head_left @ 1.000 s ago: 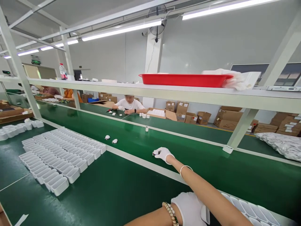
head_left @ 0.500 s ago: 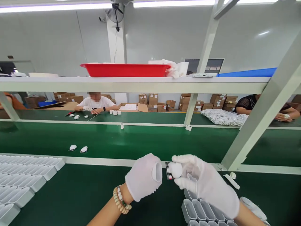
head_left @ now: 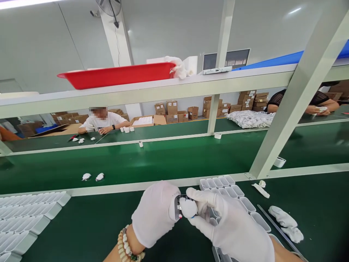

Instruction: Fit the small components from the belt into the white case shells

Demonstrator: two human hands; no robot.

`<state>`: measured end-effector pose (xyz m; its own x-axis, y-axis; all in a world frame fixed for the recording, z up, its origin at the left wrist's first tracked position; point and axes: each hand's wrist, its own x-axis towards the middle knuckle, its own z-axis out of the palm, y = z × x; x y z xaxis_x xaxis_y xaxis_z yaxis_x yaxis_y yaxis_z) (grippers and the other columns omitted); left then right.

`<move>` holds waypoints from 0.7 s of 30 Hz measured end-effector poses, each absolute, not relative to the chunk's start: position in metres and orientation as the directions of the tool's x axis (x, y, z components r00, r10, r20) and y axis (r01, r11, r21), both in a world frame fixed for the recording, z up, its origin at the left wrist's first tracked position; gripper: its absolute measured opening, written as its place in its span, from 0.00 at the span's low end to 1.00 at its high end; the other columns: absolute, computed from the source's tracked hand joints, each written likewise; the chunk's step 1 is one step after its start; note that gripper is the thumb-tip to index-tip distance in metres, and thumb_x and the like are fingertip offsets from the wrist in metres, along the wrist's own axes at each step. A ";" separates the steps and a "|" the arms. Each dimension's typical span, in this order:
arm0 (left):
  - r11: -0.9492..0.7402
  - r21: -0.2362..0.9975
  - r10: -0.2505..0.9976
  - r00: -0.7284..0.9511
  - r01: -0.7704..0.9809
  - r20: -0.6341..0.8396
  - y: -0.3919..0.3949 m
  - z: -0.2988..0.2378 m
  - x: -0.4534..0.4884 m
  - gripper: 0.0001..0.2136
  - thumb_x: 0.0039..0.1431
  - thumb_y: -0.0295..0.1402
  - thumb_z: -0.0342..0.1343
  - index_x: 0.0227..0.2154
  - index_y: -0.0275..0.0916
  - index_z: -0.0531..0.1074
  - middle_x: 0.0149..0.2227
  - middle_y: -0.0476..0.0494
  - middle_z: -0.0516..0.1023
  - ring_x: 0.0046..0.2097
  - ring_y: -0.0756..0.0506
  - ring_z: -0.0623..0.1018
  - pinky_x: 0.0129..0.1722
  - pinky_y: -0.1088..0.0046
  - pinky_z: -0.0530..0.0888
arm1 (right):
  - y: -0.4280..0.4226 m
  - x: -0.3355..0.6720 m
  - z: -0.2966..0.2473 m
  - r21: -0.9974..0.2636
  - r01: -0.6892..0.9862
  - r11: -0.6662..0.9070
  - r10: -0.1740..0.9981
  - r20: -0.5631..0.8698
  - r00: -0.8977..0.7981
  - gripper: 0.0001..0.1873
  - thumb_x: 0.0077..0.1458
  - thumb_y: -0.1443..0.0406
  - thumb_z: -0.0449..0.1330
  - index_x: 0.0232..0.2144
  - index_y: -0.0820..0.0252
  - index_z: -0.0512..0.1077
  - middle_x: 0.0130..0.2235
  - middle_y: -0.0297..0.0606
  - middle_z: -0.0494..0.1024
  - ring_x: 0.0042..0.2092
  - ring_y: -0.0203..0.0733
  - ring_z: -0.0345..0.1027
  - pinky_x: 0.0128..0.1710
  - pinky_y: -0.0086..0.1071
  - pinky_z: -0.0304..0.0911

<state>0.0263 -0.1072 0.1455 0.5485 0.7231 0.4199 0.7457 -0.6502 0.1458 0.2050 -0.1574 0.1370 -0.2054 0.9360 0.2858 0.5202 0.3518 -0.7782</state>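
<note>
My left hand [head_left: 155, 213], in a white glove, is closed around a small white plastic housing [head_left: 176, 211]. Most of that housing is hidden by the glove; its open end faces right. Between the thumb and fingers of my gloved right hand [head_left: 234, 223] is a small dark circuit board with a rounded white piece [head_left: 188, 208] on it. The board's left edge is at the housing's mouth, seemingly partly inside. Below and behind my right hand stand rows of open white housings [head_left: 230, 191], partly covered by it.
More white housings [head_left: 32, 225] stand in rows at left. Two small white-topped parts [head_left: 100, 177] lie on the green belt [head_left: 131, 163]. A slanted post [head_left: 289, 105] and a shelf with a red tray [head_left: 117, 76] rise ahead. Crumpled white cloth [head_left: 285, 220] lies right. A co-worker [head_left: 106, 122] sits opposite.
My right hand has brought the circuit board left to the housing's mouth; before, a small gap parted them. Both hands sit lower and further left in view, and the camera has tilted.
</note>
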 end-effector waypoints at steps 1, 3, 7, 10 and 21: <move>-0.639 0.144 0.737 0.548 0.755 0.397 -0.106 0.146 0.027 0.06 0.46 0.25 0.54 0.19 0.39 0.66 0.20 0.52 0.66 0.22 0.51 0.62 0.24 0.75 0.58 | -0.158 0.204 0.137 -0.783 0.524 0.334 0.943 0.273 -0.192 0.18 0.54 0.63 0.55 0.45 0.52 0.77 0.36 0.39 0.82 0.38 0.47 0.77 0.41 0.41 0.75; -0.623 0.149 0.759 0.548 0.768 0.352 -0.104 0.146 0.027 0.09 0.47 0.25 0.54 0.17 0.39 0.62 0.19 0.53 0.63 0.21 0.52 0.59 0.24 0.75 0.56 | -0.157 0.201 0.137 -0.804 0.516 0.297 0.955 0.245 -0.167 0.19 0.55 0.61 0.54 0.47 0.54 0.76 0.34 0.39 0.82 0.40 0.48 0.77 0.37 0.38 0.75; -0.601 0.172 0.785 0.537 0.780 0.311 -0.102 0.147 0.029 0.12 0.48 0.25 0.55 0.17 0.39 0.58 0.19 0.54 0.59 0.21 0.52 0.57 0.24 0.74 0.54 | -0.158 0.198 0.136 -0.818 0.517 0.253 0.967 0.217 -0.130 0.20 0.54 0.61 0.53 0.47 0.55 0.75 0.33 0.38 0.81 0.36 0.44 0.77 0.32 0.34 0.74; -0.583 0.179 0.804 0.530 0.793 0.270 -0.102 0.150 0.030 0.13 0.49 0.25 0.54 0.16 0.39 0.55 0.18 0.54 0.56 0.21 0.52 0.54 0.24 0.73 0.53 | -0.160 0.196 0.139 -0.791 0.580 0.197 0.980 0.159 -0.116 0.18 0.53 0.62 0.53 0.44 0.53 0.74 0.33 0.35 0.80 0.31 0.40 0.74 0.33 0.33 0.73; -0.602 0.126 0.795 0.578 0.788 0.182 -0.102 0.152 0.034 0.09 0.51 0.25 0.53 0.19 0.39 0.62 0.19 0.54 0.58 0.20 0.51 0.57 0.23 0.73 0.53 | -0.158 0.190 0.140 -0.697 0.693 0.183 0.983 0.109 -0.150 0.04 0.54 0.66 0.53 0.32 0.54 0.67 0.26 0.30 0.71 0.26 0.37 0.66 0.27 0.31 0.64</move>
<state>0.0337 -0.1016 0.1516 0.5785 0.7952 0.1816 0.7884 -0.6022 0.1258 0.1899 -0.1581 0.1402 -0.1496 0.9828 0.1086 0.6930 0.1826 -0.6974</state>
